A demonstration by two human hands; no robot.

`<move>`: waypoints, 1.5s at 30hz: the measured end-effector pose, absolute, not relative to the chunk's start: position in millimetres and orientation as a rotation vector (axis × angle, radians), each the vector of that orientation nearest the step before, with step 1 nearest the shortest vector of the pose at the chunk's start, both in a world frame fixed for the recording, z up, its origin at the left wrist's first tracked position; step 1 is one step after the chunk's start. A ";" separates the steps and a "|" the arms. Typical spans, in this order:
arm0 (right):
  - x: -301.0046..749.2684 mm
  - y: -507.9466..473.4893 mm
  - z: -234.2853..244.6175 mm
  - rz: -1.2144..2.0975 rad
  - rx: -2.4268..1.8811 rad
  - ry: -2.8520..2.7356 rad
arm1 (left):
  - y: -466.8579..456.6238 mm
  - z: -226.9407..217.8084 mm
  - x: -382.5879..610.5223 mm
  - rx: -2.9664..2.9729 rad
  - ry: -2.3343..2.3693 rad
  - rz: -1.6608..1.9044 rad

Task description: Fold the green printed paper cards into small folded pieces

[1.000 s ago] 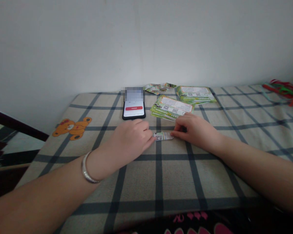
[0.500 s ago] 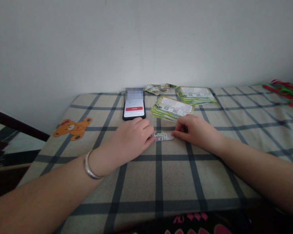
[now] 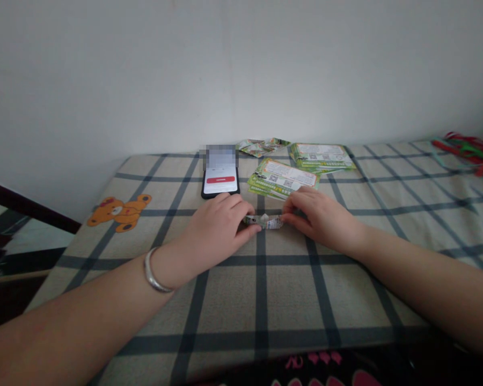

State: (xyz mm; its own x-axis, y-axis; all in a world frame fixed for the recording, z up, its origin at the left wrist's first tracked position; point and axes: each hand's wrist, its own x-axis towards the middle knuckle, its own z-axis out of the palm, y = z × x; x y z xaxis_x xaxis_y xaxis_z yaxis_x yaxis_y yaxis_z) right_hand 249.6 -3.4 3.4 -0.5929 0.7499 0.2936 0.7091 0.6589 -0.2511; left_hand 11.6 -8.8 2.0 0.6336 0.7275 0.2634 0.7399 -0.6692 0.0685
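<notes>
A small folded strip of printed paper point(image 3: 265, 220) lies between my two hands on the checked cloth point(image 3: 265, 289). My left hand point(image 3: 217, 228), with a silver bangle at the wrist, pinches the strip's left end. My right hand point(image 3: 322, 217) pinches its right end. The strip is narrower than before and its long edge is raised from the cloth. Just beyond my hands lies a fanned stack of green printed leaflets point(image 3: 284, 179).
A phone point(image 3: 220, 174) with a lit screen lies face up behind my left hand. A second leaflet stack point(image 3: 322, 155) and several folded pieces point(image 3: 261, 146) sit near the wall. Red and green ribbons point(image 3: 473, 150) lie far right. A bear print point(image 3: 118, 210) marks the cloth's left.
The strip lay flat under my fingertips; now both hands pinch its ends and its long edge is folded up. Both hands have drawn slightly closer together.
</notes>
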 end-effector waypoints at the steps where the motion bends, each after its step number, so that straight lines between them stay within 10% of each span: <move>1: 250.0 -3.7 3.7 0.148 -1.135 -2.499 | -7.9 1.6 11.4 -2.809 -1.264 -0.435; 45: 237.7 -11.2 1.3 0.495 -0.882 -2.120 | -11.3 3.4 17.9 -2.834 -1.282 -1.438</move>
